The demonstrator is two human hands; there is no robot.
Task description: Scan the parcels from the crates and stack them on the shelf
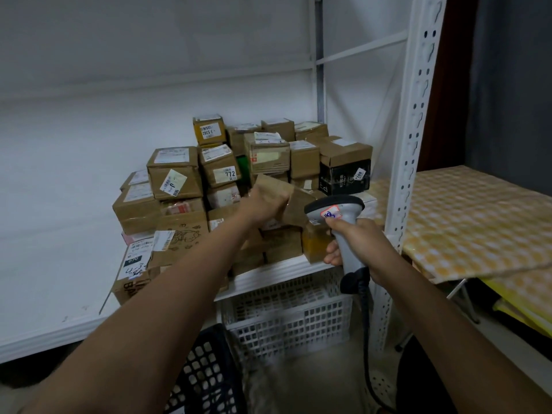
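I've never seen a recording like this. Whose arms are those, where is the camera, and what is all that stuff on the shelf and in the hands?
There is no machine here: these are a person's two bare arms, filmed by a wide-angle camera worn on the head, looking forward and down.

The left hand reaches out with its grip around a small brown cardboard parcel, blurred by motion, at the pile. The right hand grips a grey handheld barcode scanner with a dark cable hanging from it; the scanner is for reading parcel labels.

On the white metal shelf sits a pile of brown cardboard boxes with white labels, plus one black box. Below the shelf stand a white plastic lattice crate and, nearer, a black lattice crate. To the right lies a yellow checked cloth.
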